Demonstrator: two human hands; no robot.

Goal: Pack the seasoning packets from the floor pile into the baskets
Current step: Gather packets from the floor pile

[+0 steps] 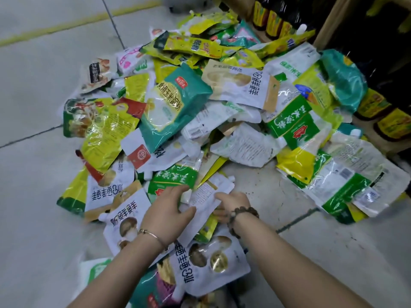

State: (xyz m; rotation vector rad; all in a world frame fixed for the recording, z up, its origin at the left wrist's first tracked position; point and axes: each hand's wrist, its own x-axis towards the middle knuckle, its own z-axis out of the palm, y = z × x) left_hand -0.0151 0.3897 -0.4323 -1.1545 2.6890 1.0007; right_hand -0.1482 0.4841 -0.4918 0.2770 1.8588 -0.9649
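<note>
A big pile of seasoning packets in yellow, green, teal and white covers the floor ahead of me. Near its front edge both hands hold one white spouted pouch, back side up. My left hand grips its left edge, thumb on top. My right hand pinches its right edge. More white pouches printed with mushrooms lie under my forearms. No basket is in view.
Shelving stands at the upper right with dark sauce bottles bearing yellow labels and more bottles lower down. Grey tiled floor with a yellow line spreads left. A bare dirty floor patch lies right of my hands.
</note>
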